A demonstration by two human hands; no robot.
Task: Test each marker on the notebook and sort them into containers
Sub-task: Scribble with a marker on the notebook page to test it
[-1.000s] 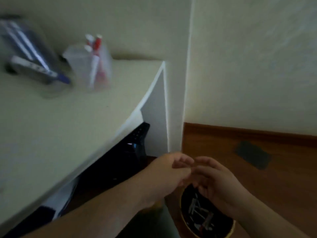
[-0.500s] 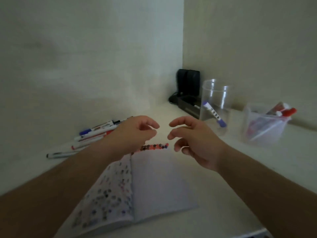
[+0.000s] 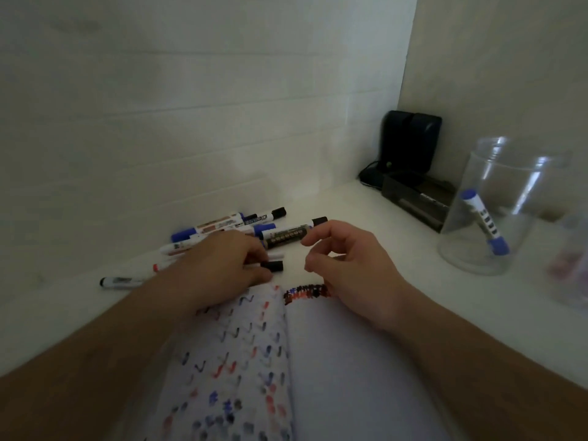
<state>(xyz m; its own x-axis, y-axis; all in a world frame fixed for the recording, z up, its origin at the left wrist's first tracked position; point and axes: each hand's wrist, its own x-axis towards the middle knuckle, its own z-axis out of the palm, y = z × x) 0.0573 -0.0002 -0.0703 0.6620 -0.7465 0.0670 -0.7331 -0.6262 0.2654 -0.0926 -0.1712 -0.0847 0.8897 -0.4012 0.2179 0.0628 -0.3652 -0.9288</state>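
Observation:
An open notebook [image 3: 337, 361] lies in front of me, its left page covered in red, blue and black test marks. Beyond it several markers [image 3: 222, 227] lie in a loose pile on the white desk. My left hand [image 3: 222, 265] rests at the pile's near edge and grips a white marker by its black cap [image 3: 273, 266]. A little to the right of that cap hovers my right hand [image 3: 346, 262], fingers loosely curled and holding nothing. To the right, a clear round container [image 3: 490, 243] holds one blue-capped marker [image 3: 482, 222].
A second clear container [image 3: 569, 268] shows blurred at the right edge with reddish contents. A black device [image 3: 410, 144] and a dark tray [image 3: 416, 198] fill the back corner. Walls close off the desk at the back and on the right.
The view swung from the floor beside the desk up to the desktop. Both hands came forward over the notebook to the pile, and my left hand took hold of a black-capped marker.

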